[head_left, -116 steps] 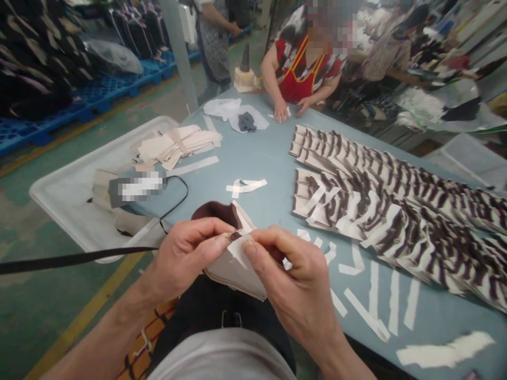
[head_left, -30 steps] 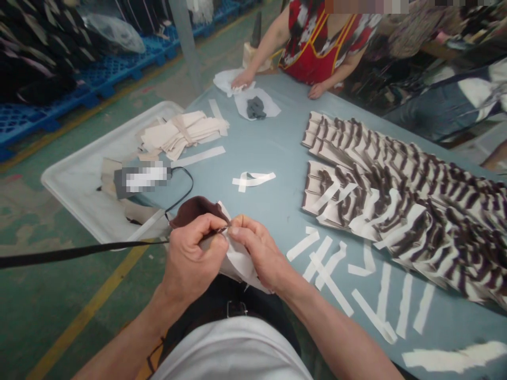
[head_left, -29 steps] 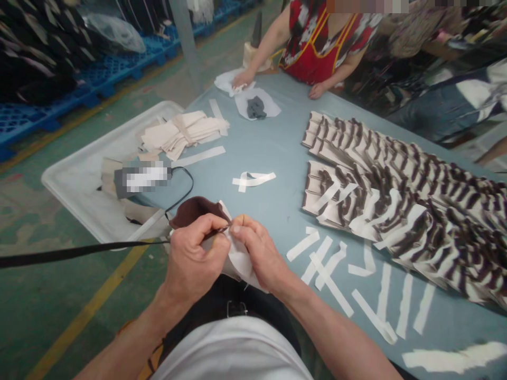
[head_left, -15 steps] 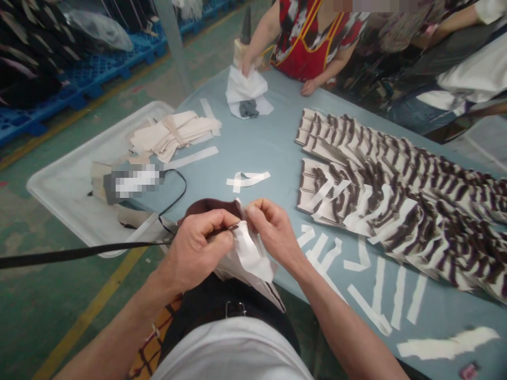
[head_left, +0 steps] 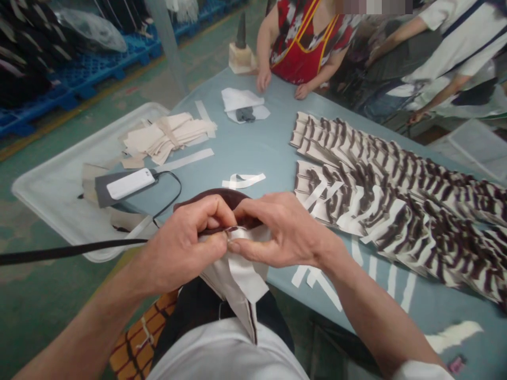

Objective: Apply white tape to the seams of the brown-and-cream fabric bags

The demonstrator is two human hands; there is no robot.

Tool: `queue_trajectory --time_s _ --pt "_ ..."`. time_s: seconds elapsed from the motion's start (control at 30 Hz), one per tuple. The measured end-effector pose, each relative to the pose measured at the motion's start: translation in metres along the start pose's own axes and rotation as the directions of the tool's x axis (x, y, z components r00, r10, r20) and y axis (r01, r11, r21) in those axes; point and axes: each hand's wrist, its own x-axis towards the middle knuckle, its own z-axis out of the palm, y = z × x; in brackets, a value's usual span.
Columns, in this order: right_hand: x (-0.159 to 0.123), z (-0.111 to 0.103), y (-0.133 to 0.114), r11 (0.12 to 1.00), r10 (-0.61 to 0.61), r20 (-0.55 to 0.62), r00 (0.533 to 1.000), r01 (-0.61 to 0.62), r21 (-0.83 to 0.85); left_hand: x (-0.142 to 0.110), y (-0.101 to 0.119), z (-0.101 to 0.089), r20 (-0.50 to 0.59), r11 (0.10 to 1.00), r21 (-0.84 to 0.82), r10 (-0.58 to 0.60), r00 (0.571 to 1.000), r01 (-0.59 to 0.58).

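Between my hands, over my lap at the table's near edge, is a fabric piece with a dark brown outer side and a pale lining. My left hand pinches its edge between thumb and fingers. Opposite it, my right hand grips the same edge, fingers inside the brown side and thumb on the pale side. A white strip hangs down from under my right thumb over the pale lining. The fingertips of both hands nearly meet, and the edge right between them is partly hidden.
Rows of brown-and-cream folded pieces cover the table's right side, with loose white strips on and beside them. Left are a pale bundle, a white phone with a black cord and a white tray. Across stands a person in a red apron.
My right hand has closed in toward my left and now clamps the edge with its thumb on the white strip. Across the table, the person's hand has let go of the white cloth.
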Motion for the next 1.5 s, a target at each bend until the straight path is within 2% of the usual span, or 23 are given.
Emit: queue_trajectory --time_s 0.1,0.23,0.37,0.5,0.67,0.8,0.87,0.93,0.97,1.1,1.2,1.37,1.5 --pt "0.002 -0.004 0.0 0.998 0.063 0.111 0.992 -0.064 0.003 -0.002 -0.003 0.0 -0.005 1.0 0.003 0.002 1.0 -0.002" --pt "0.007 -0.003 -0.001 0.989 0.1 0.148 0.984 -0.114 0.093 -0.005 -0.011 -0.001 -0.039 0.997 0.027 0.072 0.997 -0.071" --pt "0.01 0.003 0.0 0.954 0.12 0.148 0.982 -0.155 0.257 -0.009 -0.016 -0.003 -0.083 0.985 0.087 0.157 0.984 -0.149" --pt "0.011 0.008 0.0 0.866 0.15 0.2 0.968 -0.226 0.447 -0.012 -0.021 -0.002 -0.098 0.956 0.152 0.267 0.959 -0.251" --pt "0.012 0.012 -0.002 0.743 0.142 0.234 0.962 -0.26 0.617 -0.016 -0.032 0.001 -0.158 0.889 0.254 0.428 0.89 -0.382" --pt "0.014 0.013 -0.002 0.763 0.176 0.193 0.965 -0.258 0.592 -0.016 -0.042 0.004 -0.144 0.812 0.342 0.543 0.827 -0.474" --pt "0.014 0.013 -0.002 0.742 0.174 0.2 0.964 -0.263 0.617 -0.015 -0.044 0.003 -0.112 0.753 0.378 0.614 0.781 -0.538" --pt "0.014 0.013 -0.002 0.66 0.161 0.245 0.956 -0.289 0.694 -0.014 -0.043 0.002 -0.079 0.704 0.395 0.666 0.741 -0.591" --pt "0.014 0.013 -0.003 0.599 0.162 0.274 0.948 -0.316 0.736 -0.014 -0.043 0.0 -0.059 0.692 0.395 0.676 0.735 -0.604" --pt "0.011 0.023 -0.007 0.309 0.261 0.353 0.898 -0.424 0.851 -0.015 -0.042 -0.006 0.008 0.696 0.408 0.645 0.764 -0.591" --pt "0.009 0.036 -0.01 0.156 0.333 0.353 0.874 -0.421 0.894 -0.013 -0.05 -0.007 0.002 0.67 0.43 0.67 0.743 -0.605" --pt "0.012 0.059 -0.012 0.038 0.417 0.317 0.852 -0.365 0.93 -0.002 -0.076 0.005 -0.105 0.586 0.407 0.792 0.602 -0.7" --pt "0.015 0.067 -0.011 0.057 0.502 0.228 0.834 -0.295 0.954 0.01 -0.091 0.02 -0.206 0.584 0.424 0.806 0.554 -0.692"
